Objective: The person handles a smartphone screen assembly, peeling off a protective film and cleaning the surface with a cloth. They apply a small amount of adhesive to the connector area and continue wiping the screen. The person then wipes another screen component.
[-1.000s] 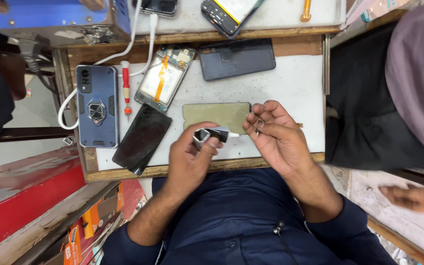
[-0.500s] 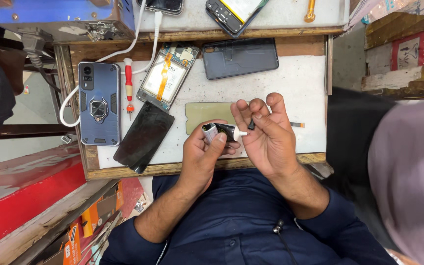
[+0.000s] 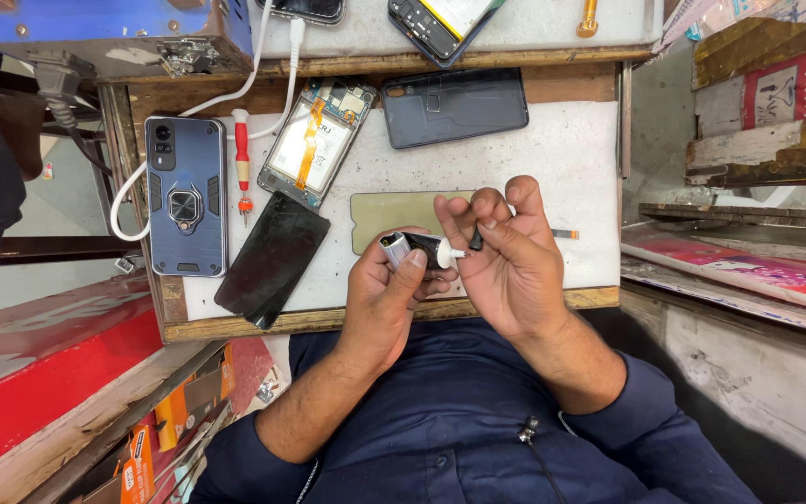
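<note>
Black and silver, a small glue tube [image 3: 419,250] sits in the person's left hand [image 3: 386,297], fingers wrapped round its body and the thumb pressed along the top — its white nozzle points toward the other hand. The right hand [image 3: 506,264] is raised just beside it, palm turned up, fingertips pinched narrowly on a tiny dark cap [image 3: 476,241] close to the nozzle tip. Both hands hover over the near edge of the white work mat [image 3: 552,159], which lies on a wooden bench [image 3: 263,322].

Directly behind the hands lies an olive-tinted screen protector sheet [image 3: 394,215], flat on the mat, partly hidden by the fingers. To the left of it a dark glass phone panel [image 3: 272,259] lies at a slant, its corner reaching the bench edge. Further left a blue phone in a rugged ring-holder case [image 3: 186,194] lies face down, with a white cable [image 3: 128,201] looping round its side. Between that phone and an opened phone with an orange flex strip [image 3: 314,140] rests a red-handled screwdriver [image 3: 243,154]. A dark back cover [image 3: 454,106] lies at the far side of the mat — well apart from the hands.
</note>
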Available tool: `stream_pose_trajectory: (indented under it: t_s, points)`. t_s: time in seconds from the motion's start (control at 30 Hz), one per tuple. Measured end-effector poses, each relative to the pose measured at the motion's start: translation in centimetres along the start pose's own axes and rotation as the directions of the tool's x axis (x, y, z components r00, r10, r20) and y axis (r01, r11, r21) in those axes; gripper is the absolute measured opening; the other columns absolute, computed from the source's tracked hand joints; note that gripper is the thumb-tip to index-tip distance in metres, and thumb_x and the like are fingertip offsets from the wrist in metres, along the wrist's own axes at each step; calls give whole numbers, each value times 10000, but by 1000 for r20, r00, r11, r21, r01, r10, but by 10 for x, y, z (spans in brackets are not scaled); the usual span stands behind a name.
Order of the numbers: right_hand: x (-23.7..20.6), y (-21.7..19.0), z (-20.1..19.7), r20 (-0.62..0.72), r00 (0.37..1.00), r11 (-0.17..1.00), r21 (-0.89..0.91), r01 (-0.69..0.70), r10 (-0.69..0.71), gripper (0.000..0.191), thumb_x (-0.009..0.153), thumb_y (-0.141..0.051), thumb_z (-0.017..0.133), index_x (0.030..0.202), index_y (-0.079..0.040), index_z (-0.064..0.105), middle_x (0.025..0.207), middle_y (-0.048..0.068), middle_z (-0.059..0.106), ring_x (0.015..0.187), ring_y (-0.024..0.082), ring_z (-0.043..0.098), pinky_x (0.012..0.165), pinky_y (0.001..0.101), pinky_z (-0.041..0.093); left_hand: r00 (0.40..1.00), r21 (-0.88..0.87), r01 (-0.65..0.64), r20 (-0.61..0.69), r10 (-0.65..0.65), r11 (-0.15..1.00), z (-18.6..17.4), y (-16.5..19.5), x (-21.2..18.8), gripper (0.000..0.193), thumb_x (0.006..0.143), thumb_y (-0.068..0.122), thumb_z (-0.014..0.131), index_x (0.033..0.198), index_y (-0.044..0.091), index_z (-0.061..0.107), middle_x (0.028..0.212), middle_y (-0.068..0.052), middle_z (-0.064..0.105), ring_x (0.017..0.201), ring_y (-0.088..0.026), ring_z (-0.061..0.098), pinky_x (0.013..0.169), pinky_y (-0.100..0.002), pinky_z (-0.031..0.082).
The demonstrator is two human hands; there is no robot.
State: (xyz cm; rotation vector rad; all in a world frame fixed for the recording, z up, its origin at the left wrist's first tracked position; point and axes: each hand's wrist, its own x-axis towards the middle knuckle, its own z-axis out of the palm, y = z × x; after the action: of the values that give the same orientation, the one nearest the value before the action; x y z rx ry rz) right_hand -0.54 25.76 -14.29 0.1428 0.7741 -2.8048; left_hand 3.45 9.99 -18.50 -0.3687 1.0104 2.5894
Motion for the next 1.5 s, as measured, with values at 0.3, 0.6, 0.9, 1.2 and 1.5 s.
stream_pose_trajectory:
  t_s: [0.3,0.6,0.9,1.2,1.5]
  points:
    - [-3,-2,-3,10,1000,1000,-15,21,-21,241,1058,82,563,1147,-134,503,1118,55,673,1247,217,639,1352,483,318,1000,-29,12,18,-12,999,2,-5,-2,278,1065,157,587,1291,-4,560,1124,-120,703,948,-198,717,819,-331,602]
    - [-4,-1,-8,27,999,996,-74,49,-47,222,1075,63,566,1128,-138,490,1115,51,664,1265,223,639,1355,483,330,999,-68,37,22,-36,997,3,-7,-2,260,1073,158,588,1283,7,562,1100,-111,697,940,-193,716,808,-322,593]
    - [-9,-1,-13,54,993,987,-112,114,-109,195,1090,37,557,1107,-139,476,1135,54,659,1289,232,641,1328,463,369,998,-95,60,26,-58,994,4,-10,-2,265,1066,185,597,1267,16,558,1098,-105,693,943,-202,723,801,-314,598]
    - [-11,2,-17,97,984,980,-118,161,-150,219,1092,68,562,1115,-135,485,1113,56,668,1251,227,649,1353,468,342,996,-90,89,34,-86,992,2,-13,-4,286,1071,195,590,1286,11,549,1105,-120,695,954,-195,718,816,-314,599]
    - [-16,11,-23,140,962,944,-204,260,-235,233,1094,69,550,1091,-142,451,1121,70,663,1272,244,647,1353,487,285,996,-116,87,24,-84,989,-2,-14,-3,280,1071,188,591,1280,7,549,1115,-114,682,951,-215,724,815,-327,603]
